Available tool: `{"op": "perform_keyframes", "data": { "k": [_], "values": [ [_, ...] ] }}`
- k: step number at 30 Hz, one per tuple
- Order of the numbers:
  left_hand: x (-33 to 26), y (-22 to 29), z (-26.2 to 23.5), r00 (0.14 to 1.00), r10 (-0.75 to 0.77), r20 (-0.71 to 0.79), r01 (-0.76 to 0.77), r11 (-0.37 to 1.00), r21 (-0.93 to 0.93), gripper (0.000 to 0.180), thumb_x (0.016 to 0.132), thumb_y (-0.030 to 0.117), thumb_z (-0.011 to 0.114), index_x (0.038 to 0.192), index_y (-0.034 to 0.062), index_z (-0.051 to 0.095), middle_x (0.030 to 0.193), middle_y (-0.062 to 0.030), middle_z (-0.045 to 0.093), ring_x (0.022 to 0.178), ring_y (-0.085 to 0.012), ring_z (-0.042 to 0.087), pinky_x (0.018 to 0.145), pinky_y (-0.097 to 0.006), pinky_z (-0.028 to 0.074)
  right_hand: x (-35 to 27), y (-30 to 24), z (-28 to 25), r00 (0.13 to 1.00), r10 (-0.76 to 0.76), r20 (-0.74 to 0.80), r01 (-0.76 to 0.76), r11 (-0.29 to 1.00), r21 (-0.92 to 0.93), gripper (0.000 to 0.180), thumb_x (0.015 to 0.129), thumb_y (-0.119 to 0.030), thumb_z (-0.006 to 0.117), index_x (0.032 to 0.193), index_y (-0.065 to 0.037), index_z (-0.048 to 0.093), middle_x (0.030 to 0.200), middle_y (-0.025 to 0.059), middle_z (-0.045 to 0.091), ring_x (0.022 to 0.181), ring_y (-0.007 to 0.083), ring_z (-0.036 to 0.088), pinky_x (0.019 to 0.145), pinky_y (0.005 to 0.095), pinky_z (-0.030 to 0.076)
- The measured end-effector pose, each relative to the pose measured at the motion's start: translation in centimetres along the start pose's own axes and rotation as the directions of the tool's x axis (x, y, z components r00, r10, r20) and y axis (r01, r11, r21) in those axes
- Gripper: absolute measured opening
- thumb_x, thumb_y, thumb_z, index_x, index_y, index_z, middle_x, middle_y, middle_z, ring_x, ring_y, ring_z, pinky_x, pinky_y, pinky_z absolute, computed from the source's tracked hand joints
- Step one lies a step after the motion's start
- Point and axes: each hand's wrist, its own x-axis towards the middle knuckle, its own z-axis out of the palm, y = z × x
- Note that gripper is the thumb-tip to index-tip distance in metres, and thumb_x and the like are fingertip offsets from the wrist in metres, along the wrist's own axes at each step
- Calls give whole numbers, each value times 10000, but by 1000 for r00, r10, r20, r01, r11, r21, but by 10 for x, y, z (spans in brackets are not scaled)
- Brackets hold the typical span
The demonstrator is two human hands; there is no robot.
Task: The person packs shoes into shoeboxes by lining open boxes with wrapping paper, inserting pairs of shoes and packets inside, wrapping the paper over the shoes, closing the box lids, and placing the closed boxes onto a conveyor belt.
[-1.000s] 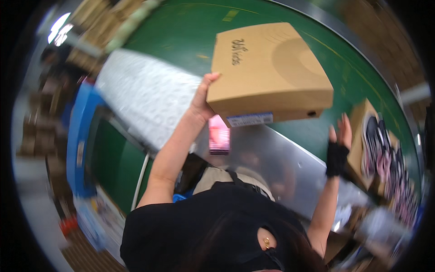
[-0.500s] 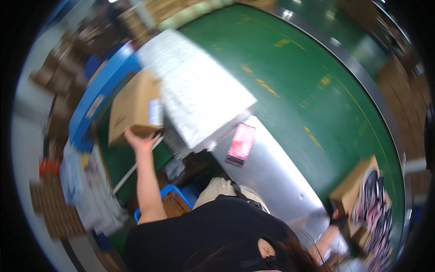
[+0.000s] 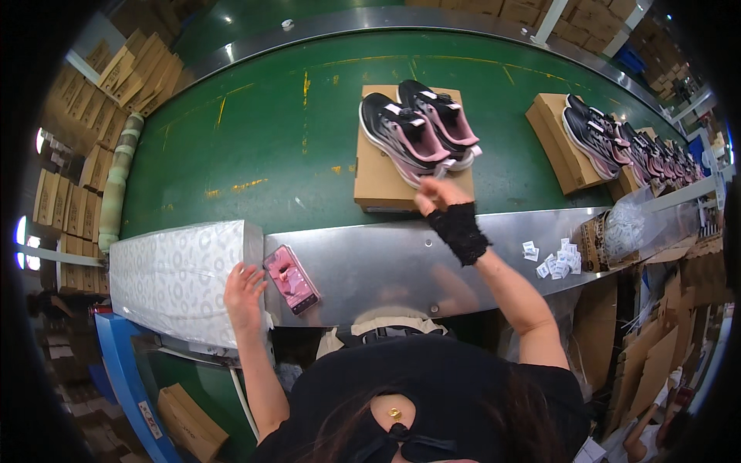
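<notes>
A pair of black and pink sneakers (image 3: pixel 417 131) rests on a brown shoebox (image 3: pixel 374 181), which sits on the green belt ahead of me. My right hand (image 3: pixel 444 197), in a black wristband, is at the near heels with its fingers apart; whether it touches a shoe or the box I cannot tell. My left hand (image 3: pixel 245 293) is raised with fingers spread, holding nothing. It hovers between a stack of white patterned paper (image 3: pixel 181 270) in clear wrap and a phone (image 3: pixel 292 281) with a pink screen, lying on the metal ledge (image 3: pixel 363 270).
To the right, another shoebox (image 3: pixel 557 147) carries sneakers, with several more beyond. Small white packets (image 3: pixel 561 261) lie scattered on the ledge beside a bag of packets (image 3: pixel 625 228). A blue frame (image 3: pixel 133 386) and a brown carton (image 3: pixel 191 420) are at lower left.
The view has swung right. My left hand has left the brown carton and come over by the paper stack. A shoebox with sneakers now stands before me, my right hand at it.
</notes>
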Motion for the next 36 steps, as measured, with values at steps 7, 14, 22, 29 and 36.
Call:
{"op": "perform_keyframes", "data": {
  "k": [7,14,22,29,36],
  "values": [
    [-3,-20,69,984,-81,159,31,956,292,304,822,161,545,1045,-39,498,909,-102,573,812,-166,568,684,-249,458,82,-9,-23,959,2,283,217,635,-742,598,585,-536,632,1083,-214,556,1106,172,486,1055,284,437,883,473,237],
    [3,0,125,880,188,436,-410,765,497,261,792,122,591,990,-40,541,863,-73,590,796,-128,562,713,-236,444,114,-58,-39,913,178,367,19,880,-474,410,616,-471,659,723,-75,650,645,91,600,610,197,585,606,298,453],
    [7,73,239,519,497,696,-855,319,410,334,756,199,629,995,-29,580,909,-89,619,778,-106,572,731,-255,450,90,-147,-71,770,53,636,85,979,-184,396,622,-342,724,569,1,535,507,39,431,489,88,447,465,246,368],
    [2,67,230,769,32,639,-390,815,429,243,755,170,608,860,-50,608,701,-53,604,573,-64,534,500,-199,425,66,-150,-76,711,-48,701,87,996,-20,390,606,-349,739,621,1,565,546,106,471,511,138,457,519,272,398],
    [40,31,205,770,-128,625,-181,896,406,400,832,291,539,1097,-4,490,1012,-120,544,829,-171,568,709,-267,469,-22,-85,-53,531,-437,726,645,764,-12,406,595,-412,678,596,-46,502,695,114,526,596,239,526,581,337,403]
  ]
}}
